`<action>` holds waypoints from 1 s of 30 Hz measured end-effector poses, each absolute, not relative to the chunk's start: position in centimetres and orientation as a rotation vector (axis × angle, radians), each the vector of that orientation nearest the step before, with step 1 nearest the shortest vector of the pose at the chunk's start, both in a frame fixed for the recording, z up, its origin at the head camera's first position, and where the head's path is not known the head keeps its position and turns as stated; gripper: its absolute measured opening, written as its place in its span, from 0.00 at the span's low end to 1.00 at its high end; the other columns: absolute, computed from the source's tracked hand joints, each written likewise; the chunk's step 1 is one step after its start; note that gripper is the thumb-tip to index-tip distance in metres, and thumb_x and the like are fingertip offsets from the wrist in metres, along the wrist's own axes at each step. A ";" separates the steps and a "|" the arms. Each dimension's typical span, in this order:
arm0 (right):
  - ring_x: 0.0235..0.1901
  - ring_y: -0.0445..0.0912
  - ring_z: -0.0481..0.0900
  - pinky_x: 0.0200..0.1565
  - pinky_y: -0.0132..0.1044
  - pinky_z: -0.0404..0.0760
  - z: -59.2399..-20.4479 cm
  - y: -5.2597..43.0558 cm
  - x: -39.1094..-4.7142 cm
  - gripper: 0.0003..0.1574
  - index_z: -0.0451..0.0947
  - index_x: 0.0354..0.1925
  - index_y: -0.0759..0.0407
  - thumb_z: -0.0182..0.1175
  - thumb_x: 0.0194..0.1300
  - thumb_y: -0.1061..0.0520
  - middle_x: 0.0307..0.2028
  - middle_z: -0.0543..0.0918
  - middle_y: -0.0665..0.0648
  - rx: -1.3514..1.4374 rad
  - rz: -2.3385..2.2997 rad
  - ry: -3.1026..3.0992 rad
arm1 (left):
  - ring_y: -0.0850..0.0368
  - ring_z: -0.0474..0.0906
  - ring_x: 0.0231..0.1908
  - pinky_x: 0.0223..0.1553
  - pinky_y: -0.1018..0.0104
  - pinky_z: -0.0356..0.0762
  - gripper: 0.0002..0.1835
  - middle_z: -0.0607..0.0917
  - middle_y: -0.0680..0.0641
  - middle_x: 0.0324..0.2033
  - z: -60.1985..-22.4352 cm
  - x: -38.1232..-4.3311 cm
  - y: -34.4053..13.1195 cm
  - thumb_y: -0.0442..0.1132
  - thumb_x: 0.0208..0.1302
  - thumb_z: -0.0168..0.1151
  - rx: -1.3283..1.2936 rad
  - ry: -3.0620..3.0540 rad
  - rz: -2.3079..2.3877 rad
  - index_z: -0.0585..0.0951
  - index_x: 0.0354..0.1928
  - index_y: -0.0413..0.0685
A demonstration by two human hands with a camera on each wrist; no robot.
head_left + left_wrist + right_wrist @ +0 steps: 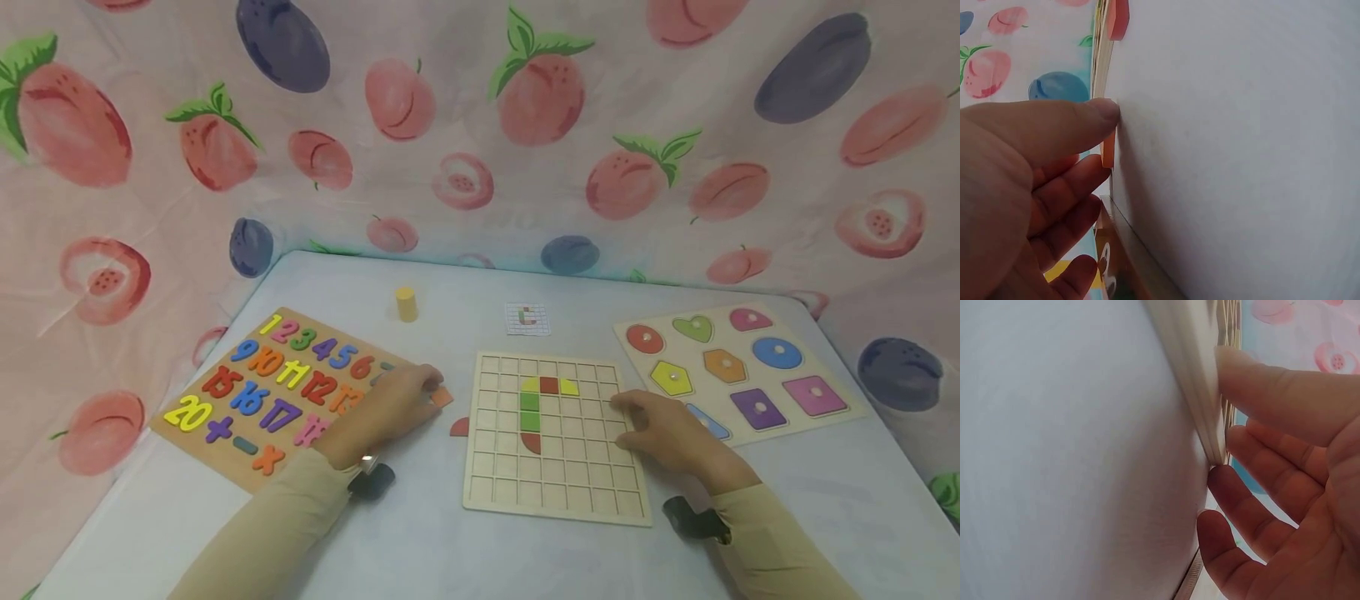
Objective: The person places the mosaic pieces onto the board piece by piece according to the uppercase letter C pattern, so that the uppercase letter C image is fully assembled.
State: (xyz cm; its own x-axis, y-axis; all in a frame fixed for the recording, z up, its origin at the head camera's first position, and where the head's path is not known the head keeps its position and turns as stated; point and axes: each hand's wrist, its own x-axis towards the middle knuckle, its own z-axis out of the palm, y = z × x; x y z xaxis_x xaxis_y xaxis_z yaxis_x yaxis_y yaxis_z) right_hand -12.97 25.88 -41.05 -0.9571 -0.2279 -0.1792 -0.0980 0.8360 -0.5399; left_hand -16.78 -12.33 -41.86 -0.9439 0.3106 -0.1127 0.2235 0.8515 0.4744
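Note:
My left hand (390,408) is over the right edge of the number board, pinching a small orange tile (442,397) between thumb and fingers. The tile (1108,151) shows edge-on in the left wrist view, close to the white tabletop. In the middle lies a wooden grid board (570,500) bearing two yellow rounded pieces, a red square (549,385), two green squares (530,401) and a red rounded piece (531,442). A loose red rounded piece (459,427) lies by its left edge. My right hand (663,429) touches the board's right edge with loosely bent fingers.
Left of the grid is a number board (202,462) with colourful digits. A shape puzzle board (817,358) with knobbed pieces lies at the right. Behind stand a yellow cylinder (406,304) and a small printed pattern card (527,318). Fruit-patterned cloth (480,100) hangs behind the table.

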 end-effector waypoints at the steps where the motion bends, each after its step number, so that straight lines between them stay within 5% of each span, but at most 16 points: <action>1: 0.67 0.65 0.65 0.63 0.64 0.64 -41.1 25.9 -13.0 0.36 0.75 0.64 0.62 0.71 0.58 0.58 0.64 0.74 0.66 -0.252 -0.799 2.780 | 0.49 0.79 0.54 0.57 0.54 0.74 0.21 0.85 0.46 0.49 -41.9 -16.8 -12.3 0.39 0.61 0.71 0.422 2.850 0.684 0.80 0.56 0.42; 30: 0.67 0.66 0.64 0.64 0.63 0.64 -41.1 25.7 -13.0 0.36 0.74 0.64 0.62 0.71 0.58 0.57 0.65 0.74 0.66 -0.238 -0.767 2.786 | 0.46 0.75 0.60 0.62 0.51 0.70 0.18 0.83 0.44 0.53 -41.8 -16.8 -12.3 0.31 0.64 0.62 0.387 2.814 0.741 0.80 0.57 0.41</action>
